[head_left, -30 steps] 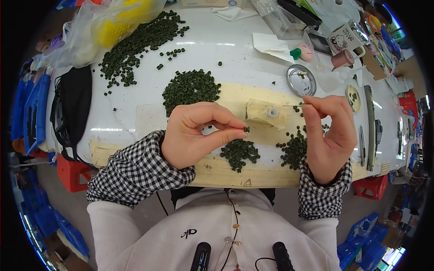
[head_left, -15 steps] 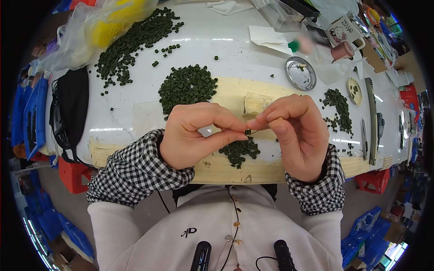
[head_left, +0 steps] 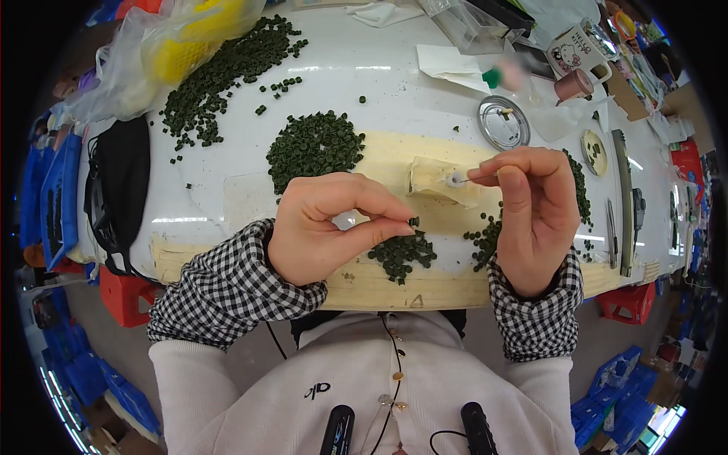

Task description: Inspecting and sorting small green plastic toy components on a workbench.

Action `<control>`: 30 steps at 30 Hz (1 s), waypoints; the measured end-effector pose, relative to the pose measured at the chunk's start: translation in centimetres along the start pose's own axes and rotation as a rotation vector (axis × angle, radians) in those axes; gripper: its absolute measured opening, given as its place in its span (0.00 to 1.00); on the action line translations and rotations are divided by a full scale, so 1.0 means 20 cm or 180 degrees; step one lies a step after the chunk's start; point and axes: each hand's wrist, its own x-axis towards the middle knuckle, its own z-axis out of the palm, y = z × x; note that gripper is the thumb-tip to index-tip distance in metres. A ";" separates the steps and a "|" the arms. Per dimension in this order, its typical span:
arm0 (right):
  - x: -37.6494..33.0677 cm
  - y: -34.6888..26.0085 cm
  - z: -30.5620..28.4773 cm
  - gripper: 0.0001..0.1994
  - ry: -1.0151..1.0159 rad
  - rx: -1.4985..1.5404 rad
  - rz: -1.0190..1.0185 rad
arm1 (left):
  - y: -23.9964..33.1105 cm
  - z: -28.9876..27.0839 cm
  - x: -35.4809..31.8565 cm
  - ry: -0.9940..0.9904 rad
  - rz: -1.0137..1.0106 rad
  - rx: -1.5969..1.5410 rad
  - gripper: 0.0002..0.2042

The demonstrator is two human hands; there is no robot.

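Observation:
My left hand pinches one small dark green round part between thumb and fingertips, above a little heap of the same parts near the table's front edge. My right hand grips a thin stick whose tip carries a small white blob, held over a beige pad. More green parts lie under and beside the right hand.
A bigger pile of green parts lies mid-table and a long scatter toward a clear bag with yellow contents. A round metal lid, a mug, a black bag and white paper surround the white table.
My right hand has pulled away from my left and moved right and up, over the beige pad. My left hand has stayed in place, pinching a green part.

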 end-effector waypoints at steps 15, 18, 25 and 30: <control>-0.01 -0.09 -0.05 0.12 -0.0613 -0.1444 -0.0527 | -0.01 0.00 -0.01 0.0252 0.0090 -0.0122 0.09; -0.07 -0.13 -0.02 0.16 -0.1141 -0.0835 -0.0137 | -0.01 0.01 0.00 0.0394 0.0043 -0.0245 0.09; -0.10 -0.07 0.03 0.19 -0.1237 -0.0482 -0.0206 | -0.01 0.01 -0.01 0.0424 -0.0014 -0.0308 0.09; -0.10 -0.06 0.04 0.18 -0.1268 -0.0397 -0.0223 | -0.01 0.01 0.00 0.0412 0.0029 -0.0162 0.08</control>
